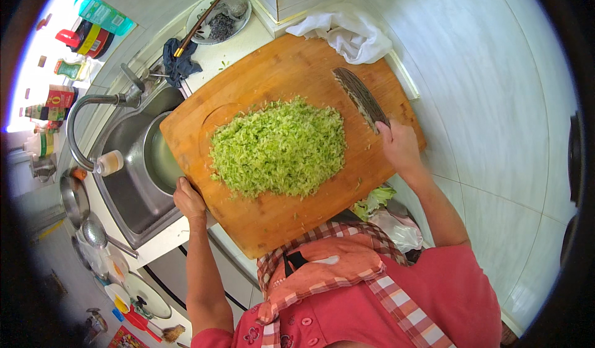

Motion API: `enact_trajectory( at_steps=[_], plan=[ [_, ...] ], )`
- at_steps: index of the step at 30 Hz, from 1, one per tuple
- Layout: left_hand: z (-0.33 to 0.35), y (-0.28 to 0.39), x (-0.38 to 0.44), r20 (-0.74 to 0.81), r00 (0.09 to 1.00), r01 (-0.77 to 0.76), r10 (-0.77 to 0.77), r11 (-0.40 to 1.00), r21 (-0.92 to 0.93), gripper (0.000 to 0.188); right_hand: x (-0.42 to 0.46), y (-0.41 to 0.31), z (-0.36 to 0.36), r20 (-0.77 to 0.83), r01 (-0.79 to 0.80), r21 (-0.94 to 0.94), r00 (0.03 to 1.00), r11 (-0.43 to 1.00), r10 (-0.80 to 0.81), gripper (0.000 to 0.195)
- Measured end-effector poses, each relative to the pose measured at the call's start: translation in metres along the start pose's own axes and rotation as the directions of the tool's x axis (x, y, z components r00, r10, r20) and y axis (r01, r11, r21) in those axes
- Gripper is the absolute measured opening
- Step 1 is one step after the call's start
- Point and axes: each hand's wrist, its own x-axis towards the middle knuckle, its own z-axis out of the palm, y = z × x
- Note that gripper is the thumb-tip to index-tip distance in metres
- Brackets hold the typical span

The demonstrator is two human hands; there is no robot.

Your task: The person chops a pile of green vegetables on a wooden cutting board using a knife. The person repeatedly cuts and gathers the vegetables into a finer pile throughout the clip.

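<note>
A wooden cutting board (260, 232) lies before me, its left corner over the sink. A heap of finely chopped light-green vegetable (279, 148) covers its middle. My left hand (189, 197) grips the board's left edge, fingers out of sight under it. At the right side of the board, my right hand (402, 146) is closed around the handle of a kitchen knife (360, 96). The handle is hidden in the hand. Bits of vegetable cling to the blade, which points away from me over the board.
Left of the board is a steel sink (130, 176) with a faucet (93, 99) and a basin of cloudy liquid (162, 157). Behind stand a plate with scourers (195, 20), chopsticks (204, 20), a dark cloth (179, 64) and a white cloth (346, 32). Pans and ladles crowd the lower left.
</note>
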Motion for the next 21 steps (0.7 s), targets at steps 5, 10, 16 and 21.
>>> enact_trajectory(
  at_steps=[5, 10, 16, 21],
  plan=[
    [0.002, -0.008, 0.000, -0.004, 0.999, 0.037, -0.037, 0.999, -0.016, 0.048, -0.041, -0.039, 0.021, 0.092, 0.062, 0.049, 0.994, 0.997, -0.067, 0.032],
    [-0.001, -0.003, 0.002, -0.007, 0.999, 0.048, -0.048, 0.998, 0.043, 0.047, -0.054, -0.079, 0.001, 0.069, 0.133, 0.243, 0.986, 0.961, -0.153, 0.027],
    [-0.006, 0.000, 0.000, -0.006, 1.000, 0.000, 0.000, 0.997, 0.077, 0.047, -0.044, -0.016, 0.003, -0.061, -0.081, 0.136, 0.994, 0.987, 0.090, 0.031],
    [-0.005, -0.002, 0.000, 0.005, 1.000, 0.014, -0.015, 0.995, 0.094, 0.048, -0.061, 0.001, 0.016, -0.152, -0.035, 0.070, 0.987, 0.997, 0.045, 0.034]
  ],
)
